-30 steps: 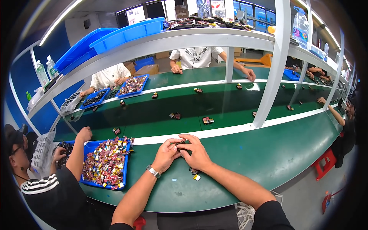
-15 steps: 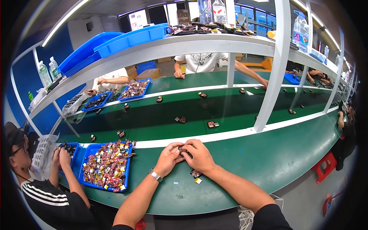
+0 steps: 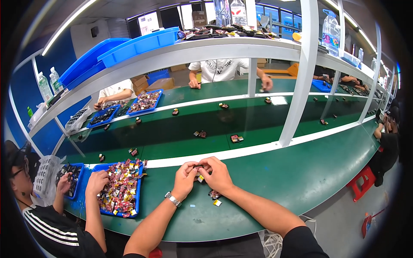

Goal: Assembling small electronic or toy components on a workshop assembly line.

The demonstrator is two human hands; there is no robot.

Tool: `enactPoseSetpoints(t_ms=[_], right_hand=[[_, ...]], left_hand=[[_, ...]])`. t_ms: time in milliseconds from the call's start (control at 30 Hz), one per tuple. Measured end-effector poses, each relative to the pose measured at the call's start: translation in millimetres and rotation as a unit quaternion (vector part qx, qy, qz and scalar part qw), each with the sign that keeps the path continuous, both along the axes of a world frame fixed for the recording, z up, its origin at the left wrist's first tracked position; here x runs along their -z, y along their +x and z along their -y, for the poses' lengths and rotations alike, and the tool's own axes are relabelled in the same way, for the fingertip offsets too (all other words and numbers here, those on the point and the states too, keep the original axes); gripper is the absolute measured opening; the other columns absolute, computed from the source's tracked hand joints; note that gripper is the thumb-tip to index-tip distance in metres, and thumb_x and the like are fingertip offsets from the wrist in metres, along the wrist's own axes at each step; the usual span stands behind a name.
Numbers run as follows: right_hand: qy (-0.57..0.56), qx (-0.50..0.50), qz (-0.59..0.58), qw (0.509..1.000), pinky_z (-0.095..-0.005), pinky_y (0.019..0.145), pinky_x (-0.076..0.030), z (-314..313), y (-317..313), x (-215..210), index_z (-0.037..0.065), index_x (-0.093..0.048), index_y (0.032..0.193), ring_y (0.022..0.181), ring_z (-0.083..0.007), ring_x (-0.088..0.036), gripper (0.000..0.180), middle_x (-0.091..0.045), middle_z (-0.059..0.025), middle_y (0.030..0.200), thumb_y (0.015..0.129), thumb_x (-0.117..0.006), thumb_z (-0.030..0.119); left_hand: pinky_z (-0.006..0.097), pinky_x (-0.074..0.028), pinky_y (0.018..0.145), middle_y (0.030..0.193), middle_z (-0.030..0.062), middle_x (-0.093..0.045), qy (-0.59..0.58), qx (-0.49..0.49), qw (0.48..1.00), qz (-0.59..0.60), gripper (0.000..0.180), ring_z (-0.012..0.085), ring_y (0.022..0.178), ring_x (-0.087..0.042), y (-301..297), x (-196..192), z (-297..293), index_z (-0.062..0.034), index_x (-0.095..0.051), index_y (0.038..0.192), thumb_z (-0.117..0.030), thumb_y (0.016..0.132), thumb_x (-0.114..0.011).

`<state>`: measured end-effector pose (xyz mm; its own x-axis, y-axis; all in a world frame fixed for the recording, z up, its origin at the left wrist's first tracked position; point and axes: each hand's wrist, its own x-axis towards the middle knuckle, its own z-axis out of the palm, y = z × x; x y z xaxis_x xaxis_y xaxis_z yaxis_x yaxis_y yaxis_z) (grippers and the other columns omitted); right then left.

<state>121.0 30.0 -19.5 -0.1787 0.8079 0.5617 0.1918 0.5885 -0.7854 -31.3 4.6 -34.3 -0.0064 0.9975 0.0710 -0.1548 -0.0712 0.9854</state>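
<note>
"Fingers (image 3: 211, 161) narrow or wide, from where you're standing?"

"Narrow, on both sides. The left hand (image 3: 185, 178) and the right hand (image 3: 219, 176) come together, tips and thumbs pinching one small dark piece (image 3: 198, 167) between them."

"Where is it, exactly?"

"Over the green desk (image 3: 266, 185), on the person's side of the white strip (image 3: 215, 156). A yellow-and-white tab (image 3: 200, 177) shows just under it, between the thumbs."

"Anything lying close by?"

"A second piece (image 3: 214, 195), dark and reddish, lies on the desk near the right wrist, a pale tab (image 3: 217, 202) beside it. A light-blue scrap (image 3: 192, 206) sits off to its left, near the wristwatch (image 3: 173, 198)."

"And that heap?"

"In the blue tray (image 3: 137, 202), well to the left: red, yellow and white bits, piled high. A neighbour's hand (image 3: 98, 182) is at the heap; whether it grips anything, I can't tell."

"What about past the strip?"

"A darker green lane (image 3: 172, 144), with small assemblies (image 3: 236, 138) spaced out along it. Across from us, below the grey shelf (image 3: 258, 49), there's a co-worker in a white shirt (image 3: 219, 71), one hand blurred."
</note>
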Motion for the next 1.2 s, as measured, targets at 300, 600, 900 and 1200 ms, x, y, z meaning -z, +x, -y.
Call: enactPoseSetpoints(t_ms=[300, 600, 900, 1200], right_hand=[[-0.134, -0.045, -0.022, 0.990, -0.0274, 0.070, -0.055, -10.3, 1.4, 2.9, 0.001, -0.065, 0.096, 0.078, -0.0148, -0.068, 0.014, -0.067, -0.0087, 0.087, 0.084, -0.068, 0.007], [-0.175, 0.190, 0.237, 0.936, -0.0388, 0.082, -0.052, -161.5, 35.2, 5.6, 0.004, -0.067, 0.096, 0.091, -0.0266, -0.066, 0.029, -0.069, -0.0110, 0.090, 0.074, -0.078, 0.020], [-0.073, 0.188, 0.360, 0.911, -0.0431, 0.094, -0.045, -178.7, -8.3, -5.6, 0.006, -0.059, 0.120, 0.114, -0.0309, -0.056, 0.057, -0.068, -0.0115, 0.110, 0.072, -0.080, 0.028], [0.068, -0.167, 0.253, 0.951, -0.0391, 0.099, -0.043, -48.4, 25.0, -49.1, 0.009, -0.057, 0.127, 0.112, -0.0280, -0.052, 0.063, -0.067, -0.0047, 0.112, 0.069, -0.080, 0.007]], left_hand=[[0.027, -0.054, 0.080, 0.111, 0.0116, -0.065, 0.029, 0.003, 0.999, -0.027, 0.027, 0.0148, 0.097, -0.064, -0.9, -2.5, 1.7, 0.0006, -0.050, 0.125, -0.004, 0.099, -0.047], [0.032, -0.056, 0.082, 0.118, 0.0181, -0.061, 0.062, -0.036, 0.997, 0.017, 0.029, 0.0218, 0.100, -0.065, -7.5, 2.3, -6.5, 0.0049, -0.049, 0.124, -0.007, 0.098, -0.049], [0.026, -0.055, 0.068, 0.103, 0.0136, -0.065, 0.044, -0.039, 0.998, 0.030, 0.019, 0.0146, 0.081, -0.064, -13.4, 2.3, -10.7, 0.0030, -0.054, 0.112, -0.010, 0.098, -0.051], [0.025, -0.053, 0.070, 0.098, 0.0107, -0.064, -0.054, 0.082, 0.986, 0.134, 0.026, 0.0140, 0.079, -0.063, -30.1, -7.1, -11.0, -0.0004, -0.051, 0.119, -0.019, 0.103, -0.044]])
